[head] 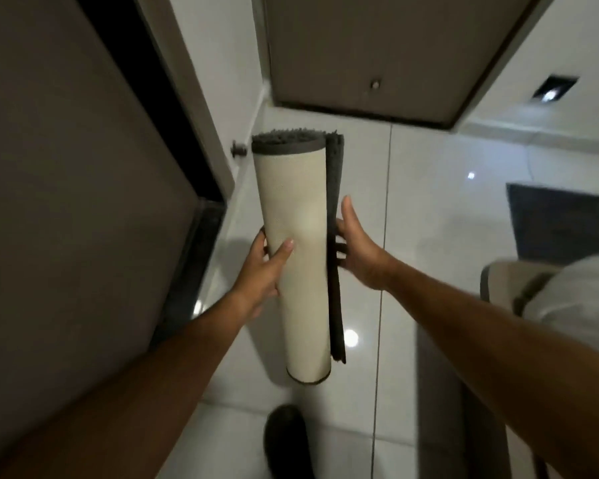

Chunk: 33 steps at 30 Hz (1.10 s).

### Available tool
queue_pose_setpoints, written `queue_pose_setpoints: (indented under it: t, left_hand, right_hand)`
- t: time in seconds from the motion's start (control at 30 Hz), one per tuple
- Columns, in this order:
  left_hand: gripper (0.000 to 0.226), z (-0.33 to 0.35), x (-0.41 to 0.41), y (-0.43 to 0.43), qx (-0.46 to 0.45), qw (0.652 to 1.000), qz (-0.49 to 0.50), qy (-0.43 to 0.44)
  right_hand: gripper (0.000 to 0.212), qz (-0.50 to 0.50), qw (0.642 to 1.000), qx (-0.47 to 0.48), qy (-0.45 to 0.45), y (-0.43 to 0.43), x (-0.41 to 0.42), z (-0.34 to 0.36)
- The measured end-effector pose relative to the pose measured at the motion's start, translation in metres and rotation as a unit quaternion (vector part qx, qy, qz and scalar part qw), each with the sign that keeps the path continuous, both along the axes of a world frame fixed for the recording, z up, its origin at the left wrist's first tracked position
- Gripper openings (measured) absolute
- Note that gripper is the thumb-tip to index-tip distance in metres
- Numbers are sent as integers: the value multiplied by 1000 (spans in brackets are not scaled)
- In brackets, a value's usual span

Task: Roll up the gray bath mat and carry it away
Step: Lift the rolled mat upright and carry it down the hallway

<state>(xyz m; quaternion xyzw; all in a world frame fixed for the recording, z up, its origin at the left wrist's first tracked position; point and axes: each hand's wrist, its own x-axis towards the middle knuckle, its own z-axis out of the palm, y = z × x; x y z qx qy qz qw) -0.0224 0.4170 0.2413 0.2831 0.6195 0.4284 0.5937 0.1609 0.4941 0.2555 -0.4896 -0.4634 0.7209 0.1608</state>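
The gray bath mat (300,209) is rolled into a long tube, its cream backing outside and gray pile showing at the far end and along the right seam. I hold it lengthwise above the floor in front of me. My left hand (265,267) grips the roll's left side, thumb on top and fingers beneath. My right hand (358,247) presses the right side at the loose gray edge, fingers curled under it.
A glossy white tiled floor (429,209) lies below. A dark door (66,167) stands at the left, with a door stopper (238,149) on the wall. A brown door (377,53) is ahead. A dark rug (564,219) lies right. My shoe (287,440) shows below.
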Motion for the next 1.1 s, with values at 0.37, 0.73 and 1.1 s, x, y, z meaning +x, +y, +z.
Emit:
queue_pose_setpoints:
  t: [0.37, 0.73, 1.1]
  left_hand:
    - [77, 102, -48, 284, 78, 991, -19, 110]
    - [69, 86, -103, 533, 35, 999, -7, -33]
    - [60, -10, -172, 711, 56, 996, 51, -44]
  right_hand:
    - [82, -27, 984, 174, 18, 296, -43, 98]
    - [90, 46, 986, 154, 39, 541, -81, 72]
    - [105, 12, 996, 77, 33, 738, -179, -14]
